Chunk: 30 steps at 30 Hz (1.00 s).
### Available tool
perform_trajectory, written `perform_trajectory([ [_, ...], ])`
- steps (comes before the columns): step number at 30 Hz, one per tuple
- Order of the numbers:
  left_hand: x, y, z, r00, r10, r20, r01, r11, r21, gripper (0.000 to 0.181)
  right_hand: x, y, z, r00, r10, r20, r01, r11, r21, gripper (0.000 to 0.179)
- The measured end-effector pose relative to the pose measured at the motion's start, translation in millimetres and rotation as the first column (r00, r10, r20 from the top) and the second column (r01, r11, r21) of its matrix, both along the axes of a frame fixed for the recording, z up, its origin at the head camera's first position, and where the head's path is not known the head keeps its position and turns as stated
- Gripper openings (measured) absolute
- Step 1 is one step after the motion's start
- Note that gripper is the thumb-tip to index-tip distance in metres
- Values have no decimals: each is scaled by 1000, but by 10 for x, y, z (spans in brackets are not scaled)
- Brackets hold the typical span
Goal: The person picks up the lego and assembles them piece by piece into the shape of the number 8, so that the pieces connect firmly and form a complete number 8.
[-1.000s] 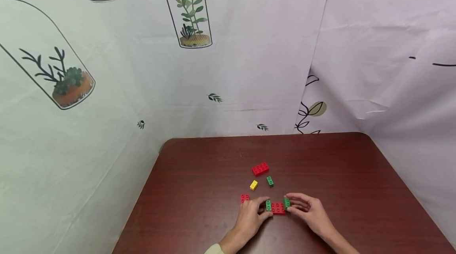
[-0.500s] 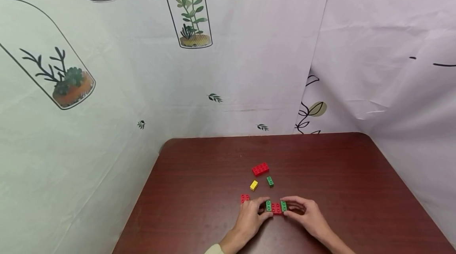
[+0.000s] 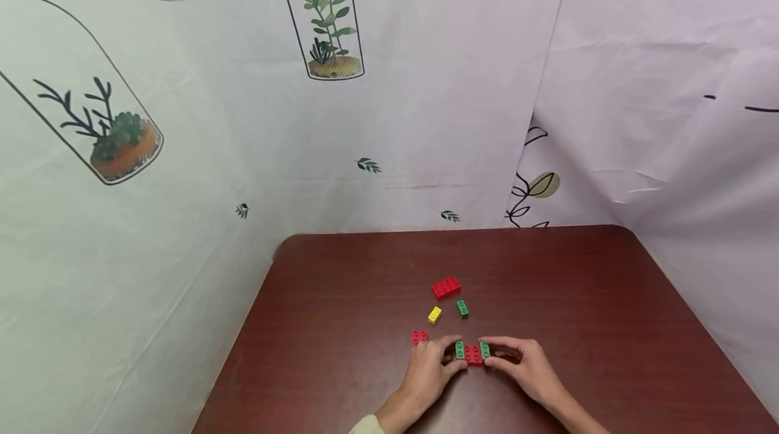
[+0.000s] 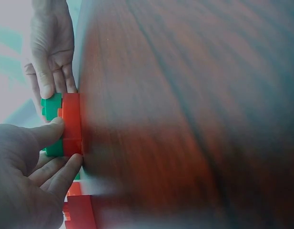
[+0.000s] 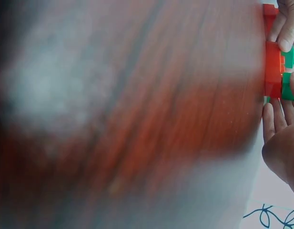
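Left grip (image 3: 426, 368), right grip (image 3: 528, 365) pinching, facing inward.

Red bricks (image 3: 473, 355); green bricks (image 3: 459, 350); plant-patterned backdrop (image 3: 414, 123)

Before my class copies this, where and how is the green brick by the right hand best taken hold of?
Probably best by its two short ends, coming from the right. The green brick sits at the right end of the red brick, its length running near to far, with the other green brick to its left. The right hand pinches it this way.
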<state>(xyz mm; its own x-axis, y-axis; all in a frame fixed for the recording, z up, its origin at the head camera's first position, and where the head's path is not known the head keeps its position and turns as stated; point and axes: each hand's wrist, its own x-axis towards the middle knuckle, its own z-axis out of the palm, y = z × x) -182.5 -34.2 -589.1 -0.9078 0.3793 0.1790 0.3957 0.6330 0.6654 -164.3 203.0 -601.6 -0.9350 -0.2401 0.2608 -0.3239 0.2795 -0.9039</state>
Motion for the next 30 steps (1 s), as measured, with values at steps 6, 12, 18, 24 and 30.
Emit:
perform_trajectory([
  [6,-2,4,-2,1000,5,-17,-5,1000,-18,39,-23,8,-26,999,15,-37,-15,1000,19,34],
  [12,4,8,15,1000,3,-12,-3,1000,-9,39,-39,6,-30,999,20,-44,-19,999,30,34],
  [18,-1,4,24,1000,-6,-5,6,1000,-4,41,-55,17,-21,999,30,22,-30,999,27,34],
  [24,14,-43,52,999,-11,31,12,1000,-13,47,-78,19,-3,993,72,92,-72,997,-4,36],
  [30,70,-184,135,996,41,-80,-41,999,4,57,-63,11,8,991,109,74,-106,993,-43,40],
])
